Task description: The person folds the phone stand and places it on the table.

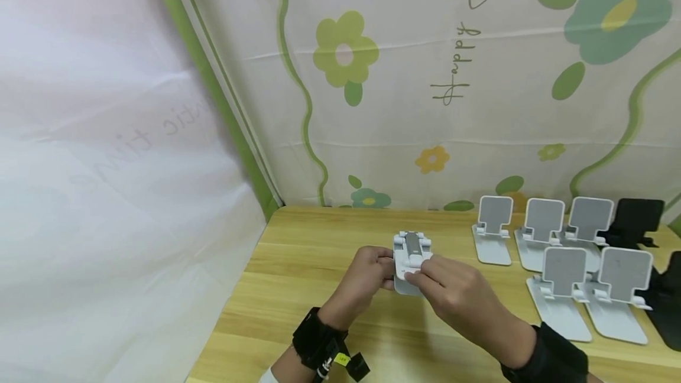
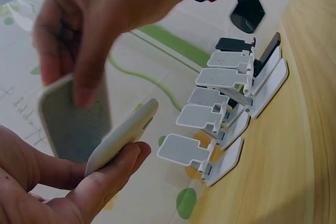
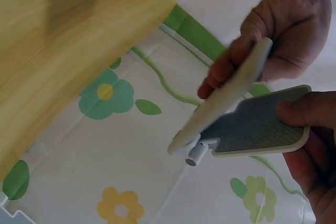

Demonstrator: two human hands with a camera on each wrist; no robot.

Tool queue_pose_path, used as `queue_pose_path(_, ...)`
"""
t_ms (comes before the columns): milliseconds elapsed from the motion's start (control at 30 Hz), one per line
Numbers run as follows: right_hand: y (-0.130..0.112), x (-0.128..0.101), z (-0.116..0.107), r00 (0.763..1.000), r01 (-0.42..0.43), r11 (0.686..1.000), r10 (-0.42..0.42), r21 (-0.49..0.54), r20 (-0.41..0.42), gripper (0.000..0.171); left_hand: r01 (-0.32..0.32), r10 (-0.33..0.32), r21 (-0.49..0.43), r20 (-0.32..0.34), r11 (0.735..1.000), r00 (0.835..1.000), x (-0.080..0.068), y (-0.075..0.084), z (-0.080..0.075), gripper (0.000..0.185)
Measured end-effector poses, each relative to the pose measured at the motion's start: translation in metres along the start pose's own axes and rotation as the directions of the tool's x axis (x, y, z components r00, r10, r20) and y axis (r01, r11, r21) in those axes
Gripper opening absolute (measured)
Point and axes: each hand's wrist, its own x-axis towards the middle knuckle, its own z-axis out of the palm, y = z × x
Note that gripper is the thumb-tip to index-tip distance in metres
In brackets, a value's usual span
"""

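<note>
My counter [image 1: 298, 265] is pale yellow wood with a straight grain, running out toward 12 o'clock until it meets a hanging cloth backdrop [image 1: 425, 75] printed with green and yellow flowers, wavy green stems and some handwriting; at 9 o'clock a plain white sheet [image 1: 106, 164] closes off the side, with a green band where the two cloths meet. At about 2 o'clock from my hands, a group of white phone stands [image 1: 564, 253] sits opened up in two rows on the counter, their grey pads facing me; black stands [image 1: 635, 220] sit at the far right end of the group, well apart from what I hold.

Both my wrists wear dark straps. My left hand [image 1: 362, 279] comes in from 7 o'clock, and its grip is curled round the left edge of a folded white phone stand [image 1: 411, 262], thumb on top, fingers underneath against the base plate; the stand is held just above the counter, near the middle, straight ahead of me at 12 o'clock. My right hand [image 1: 457, 297] comes in from 5 o'clock; its grip pinches the stand's grey-padded back plate, fingertips [image 3: 294, 109] pressed on the pad, and the plate stands slightly apart from the base at the hinge, as the right wrist view shows.
</note>
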Motion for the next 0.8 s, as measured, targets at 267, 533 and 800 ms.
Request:
queue_pose_path(267, -0.007, -0.007, 0.009, 1.000, 0.031, 0.998, -0.031, -0.058, 0.004, 0.051, -0.006, 0.007, -0.032, 0.018, 0.999, 1.000, 0.000, 0.004, -0.004, 0.027)
queue_pose_path(533, -0.012, -0.008, 0.012, 0.999, 0.037, 0.995, -0.035, -0.091, 0.022, 0.052, 0.005, -0.004, -0.050, 0.020, 0.999, 1.000, 0.001, 0.007, -0.007, 0.029)
queue_pose_path(800, -0.008, -0.004, 0.009, 0.992, -0.125, 0.991, 0.126, 0.057, -0.018, 0.042, -0.024, 0.023, -0.057, -0.002, 0.998, 1.000, 0.001, 0.007, -0.010, 0.031)
